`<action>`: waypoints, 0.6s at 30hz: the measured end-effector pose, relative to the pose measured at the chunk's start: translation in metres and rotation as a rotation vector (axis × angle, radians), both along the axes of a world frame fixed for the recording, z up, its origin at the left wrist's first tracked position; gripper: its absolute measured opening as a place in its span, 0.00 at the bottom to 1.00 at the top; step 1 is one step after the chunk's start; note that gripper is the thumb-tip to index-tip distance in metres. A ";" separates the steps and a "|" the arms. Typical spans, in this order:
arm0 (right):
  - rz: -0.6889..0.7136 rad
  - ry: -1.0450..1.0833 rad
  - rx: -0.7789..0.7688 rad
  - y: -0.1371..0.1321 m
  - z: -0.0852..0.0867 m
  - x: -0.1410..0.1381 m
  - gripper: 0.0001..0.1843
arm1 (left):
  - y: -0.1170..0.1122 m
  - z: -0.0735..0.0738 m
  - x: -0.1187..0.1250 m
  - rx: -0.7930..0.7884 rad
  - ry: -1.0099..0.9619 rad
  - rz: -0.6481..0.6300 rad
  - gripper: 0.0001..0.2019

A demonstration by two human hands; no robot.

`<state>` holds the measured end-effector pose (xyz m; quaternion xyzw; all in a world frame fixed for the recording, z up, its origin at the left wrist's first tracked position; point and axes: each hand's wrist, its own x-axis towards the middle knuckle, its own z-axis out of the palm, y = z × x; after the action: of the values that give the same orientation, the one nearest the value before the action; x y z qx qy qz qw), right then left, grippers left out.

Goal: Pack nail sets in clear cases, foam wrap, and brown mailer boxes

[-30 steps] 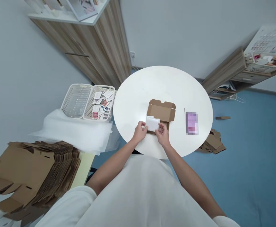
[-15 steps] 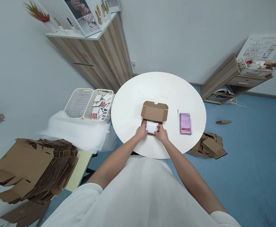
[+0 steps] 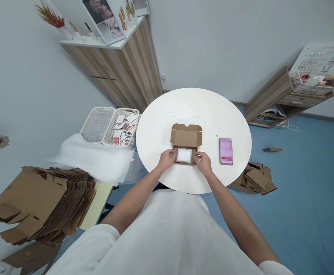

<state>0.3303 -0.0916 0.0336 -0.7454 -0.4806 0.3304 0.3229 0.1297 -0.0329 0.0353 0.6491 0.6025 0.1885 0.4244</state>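
Observation:
A small brown cardboard box [image 3: 185, 138] lies on the white round table [image 3: 161, 114], its lid folded back away from me. Inside it rests a white wrapped packet [image 3: 184, 155], untouched by either hand. My left hand [image 3: 166, 159] is closed at the box's left side wall, thumb and fingers pinched on the edge. At the opposite wall my right hand [image 3: 203, 163] pinches in the same way. The fingertips partly cover both walls. To the right of the box lies a pink-purple flat item [image 3: 226, 151], its face blurred by pixelation.
On the left are two white baskets [image 3: 98, 124], one with small cards, sheets of white wrapping [image 3: 95, 158] and a stack of flattened cardboard boxes [image 3: 49, 202]. Folded boxes [image 3: 255, 177] sit low on the right, beyond the table edge. Wooden cabinets [image 3: 132, 65] stand behind.
Both hands have let go of the white packet and moved outward to the box's side walls. The packet stays inside the box.

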 end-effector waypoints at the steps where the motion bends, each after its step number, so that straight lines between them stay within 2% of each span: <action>1: -0.065 0.041 -0.019 0.002 0.000 0.006 0.15 | 0.006 0.001 -0.002 -0.020 -0.021 0.058 0.14; 3: -0.170 0.144 -0.068 0.009 -0.001 0.018 0.20 | 0.020 0.003 -0.006 -0.080 -0.075 0.145 0.17; 6: -0.223 0.344 -0.137 0.022 -0.001 0.033 0.25 | 0.040 0.005 -0.006 -0.160 -0.188 0.196 0.21; 11: -0.214 0.535 -0.239 0.042 0.001 0.047 0.33 | 0.057 0.010 0.001 -0.268 -0.322 0.203 0.28; 15: -0.187 0.618 -0.274 0.058 0.005 0.046 0.37 | 0.058 0.013 0.007 -0.300 -0.393 0.137 0.30; 18: -0.105 0.643 -0.288 0.066 0.011 0.039 0.38 | 0.056 0.015 0.010 -0.311 -0.426 0.115 0.31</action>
<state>0.3695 -0.0257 0.0450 -0.6648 -0.2638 0.5956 0.3657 0.1396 0.0235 0.0499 0.4863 0.5573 0.2499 0.6248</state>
